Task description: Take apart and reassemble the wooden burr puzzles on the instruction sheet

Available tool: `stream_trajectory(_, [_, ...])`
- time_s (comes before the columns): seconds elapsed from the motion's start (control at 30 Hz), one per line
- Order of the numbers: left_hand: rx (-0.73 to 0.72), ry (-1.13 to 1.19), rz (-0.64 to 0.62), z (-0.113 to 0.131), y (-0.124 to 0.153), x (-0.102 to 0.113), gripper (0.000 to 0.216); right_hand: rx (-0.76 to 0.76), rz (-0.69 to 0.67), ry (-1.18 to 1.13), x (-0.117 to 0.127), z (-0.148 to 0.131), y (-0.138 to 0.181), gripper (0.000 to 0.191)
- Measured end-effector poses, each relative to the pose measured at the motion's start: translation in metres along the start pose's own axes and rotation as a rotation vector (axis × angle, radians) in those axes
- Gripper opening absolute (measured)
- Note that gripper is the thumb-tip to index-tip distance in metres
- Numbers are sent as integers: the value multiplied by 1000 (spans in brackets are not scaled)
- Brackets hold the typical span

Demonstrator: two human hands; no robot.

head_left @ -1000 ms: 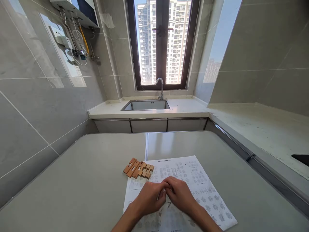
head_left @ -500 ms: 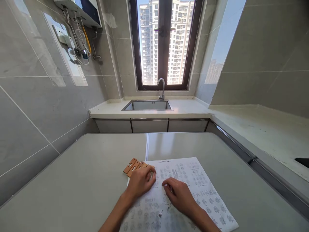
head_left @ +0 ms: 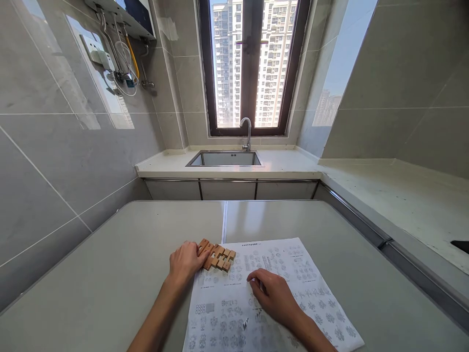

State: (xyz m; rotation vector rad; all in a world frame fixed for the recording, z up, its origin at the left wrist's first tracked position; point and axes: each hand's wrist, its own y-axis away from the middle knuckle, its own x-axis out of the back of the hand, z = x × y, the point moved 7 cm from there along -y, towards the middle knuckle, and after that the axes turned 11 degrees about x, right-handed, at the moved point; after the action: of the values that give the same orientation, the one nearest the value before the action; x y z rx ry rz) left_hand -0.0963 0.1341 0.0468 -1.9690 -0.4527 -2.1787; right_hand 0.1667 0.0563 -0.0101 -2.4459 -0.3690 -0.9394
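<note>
My right hand (head_left: 273,296) rests half-curled on the white printed diagram sheet (head_left: 311,288), grasping nothing, seemingly to keep it flat. My left hand (head_left: 185,261) covers the left end of the light-brown notched wooden puzzle bars (head_left: 220,256); pinching one or not, cannot tell. Bars lie side by side, short and blocky, straddling the sheet's top-left corner on the grey table (head_left: 128,274).

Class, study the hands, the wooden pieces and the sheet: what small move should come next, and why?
Probably the left hand should pinch one of the wooden pieces and lift it out. Its fingers lie on the left end of the row, while the right hand rests on the sheet, a fingertip on the diagrams.
</note>
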Motion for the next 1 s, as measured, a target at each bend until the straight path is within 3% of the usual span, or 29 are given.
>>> stream_trajectory(0.2, [-37, -92, -28, 17, -3, -3, 48, 5, 2, -1, 1, -1, 1, 26])
stream_trajectory(0.6, [-46, -118, -97, 32, -25, -3, 21, 15, 12, 0, 2, -1, 0, 24])
stream_trajectory(1.0, [-59, -155, -112, 32, -40, -2, 30, 21, 13, -14, 1, 0, 0, 24])
